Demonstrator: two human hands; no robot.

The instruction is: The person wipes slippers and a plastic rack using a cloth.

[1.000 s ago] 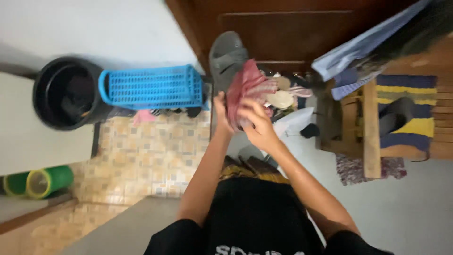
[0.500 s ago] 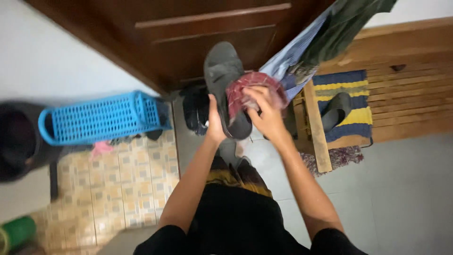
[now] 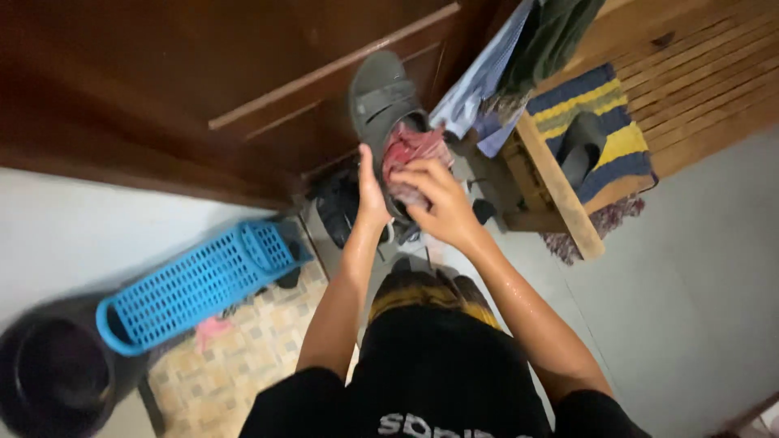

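A grey sandal (image 3: pixel 380 96) is held upright in front of me, its sole toward the dark wooden door. My left hand (image 3: pixel 371 188) grips the sandal at its lower left edge. My right hand (image 3: pixel 434 197) presses a crumpled red cloth (image 3: pixel 412 148) against the sandal's inner side. Both forearms look wet. Part of the sandal's heel is hidden behind the cloth and my fingers.
A blue plastic basket (image 3: pixel 191 285) lies on the tiled floor at left beside a black bucket (image 3: pixel 53 375). A wooden bench (image 3: pixel 560 188) with a striped mat (image 3: pixel 604 134) and another grey sandal (image 3: pixel 581 146) stands at right. Clothes (image 3: pixel 519 50) hang above it. Dark footwear (image 3: pixel 337 209) lies by the door.
The view has swung, so the basket and bucket sit lower left. Both hands stay on the sandal and the red cloth, which has shifted down along its inner side.
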